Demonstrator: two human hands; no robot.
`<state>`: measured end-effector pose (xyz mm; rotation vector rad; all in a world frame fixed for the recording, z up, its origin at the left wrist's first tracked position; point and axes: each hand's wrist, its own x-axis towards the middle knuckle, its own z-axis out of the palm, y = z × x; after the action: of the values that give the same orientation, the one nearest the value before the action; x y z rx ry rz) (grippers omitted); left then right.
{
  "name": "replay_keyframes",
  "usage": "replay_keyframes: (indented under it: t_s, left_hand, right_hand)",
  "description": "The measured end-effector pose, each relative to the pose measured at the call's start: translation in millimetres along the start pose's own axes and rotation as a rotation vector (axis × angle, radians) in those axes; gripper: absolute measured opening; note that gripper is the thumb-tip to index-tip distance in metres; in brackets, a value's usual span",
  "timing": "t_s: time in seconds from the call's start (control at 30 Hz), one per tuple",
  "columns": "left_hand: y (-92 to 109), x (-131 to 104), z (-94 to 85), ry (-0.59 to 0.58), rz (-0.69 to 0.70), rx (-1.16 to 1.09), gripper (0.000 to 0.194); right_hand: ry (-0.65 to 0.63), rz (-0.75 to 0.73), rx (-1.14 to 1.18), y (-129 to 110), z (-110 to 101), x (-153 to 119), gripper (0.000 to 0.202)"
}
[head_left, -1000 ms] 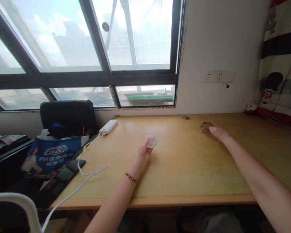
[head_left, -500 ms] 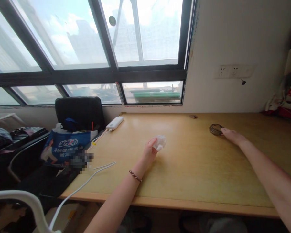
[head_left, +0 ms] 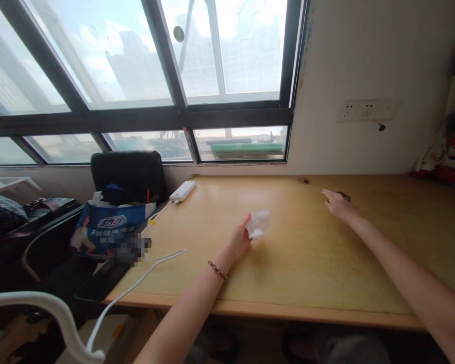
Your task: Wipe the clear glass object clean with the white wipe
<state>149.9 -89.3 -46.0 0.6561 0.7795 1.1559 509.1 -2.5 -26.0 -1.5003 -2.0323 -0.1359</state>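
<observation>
My left hand (head_left: 241, 236) pinches a crumpled, whitish translucent piece of plastic or tissue (head_left: 259, 225) above the middle of the wooden table (head_left: 288, 273). Farther right, my right hand (head_left: 338, 206) reaches over a dark coiled bundle (head_left: 346, 197), which is mostly hidden behind it. The fingers of that hand are stretched out to the left and look apart. Whether they touch the coil cannot be made out.
A white power bank (head_left: 183, 191) lies at the table's back left corner, and a white cable (head_left: 147, 275) crosses the left edge. Beyond that edge are a blue bag (head_left: 108, 227) and a black chair (head_left: 127, 169). Wall sockets (head_left: 367, 110) sit behind the table.
My right hand has let go of the coil's edge and moved left over it, its fingers spreading. The whitish piece in my left hand has shifted slightly right and looks more spread out.
</observation>
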Motion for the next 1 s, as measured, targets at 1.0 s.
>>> replay_keyframes:
  t_s: [1.0]
  left_hand:
    - [-3, 3, -5.2, -0.132, 0.073, 0.062, 0.029]
  right_hand:
    - [0.123, 0.699, 1.414, -185, 64, -50, 0.029]
